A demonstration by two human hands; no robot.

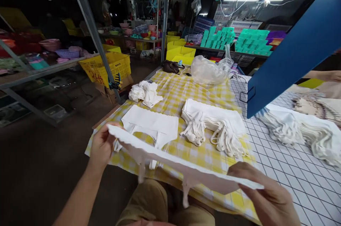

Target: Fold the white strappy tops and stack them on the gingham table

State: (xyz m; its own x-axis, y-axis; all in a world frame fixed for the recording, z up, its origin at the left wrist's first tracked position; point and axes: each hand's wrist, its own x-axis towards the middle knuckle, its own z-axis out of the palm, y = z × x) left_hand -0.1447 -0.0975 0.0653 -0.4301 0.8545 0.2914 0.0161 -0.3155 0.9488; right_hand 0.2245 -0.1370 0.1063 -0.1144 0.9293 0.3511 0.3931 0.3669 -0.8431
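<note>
Nearest, our left hand (pixel 102 146) and right hand (pixel 269 197) each grip one end of a white tote bag (pixel 183 167), held flat above the near edge of the desk (pixel 306 180), straps dangling. Beyond it a second tote bag (pixel 150 122) lies flat on the yellow checked cloth (pixel 176 94); a stack of tote bags (pixel 213 117) sits mid-desk, a clear plastic bag (pixel 209 71) farther back.

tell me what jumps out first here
The white cloth bag, held flat between the left hand and right hand, low in front. Behind it, a pile of white bags lies on the yellow checked cloth; a big blue board slants across the upper right.
</note>
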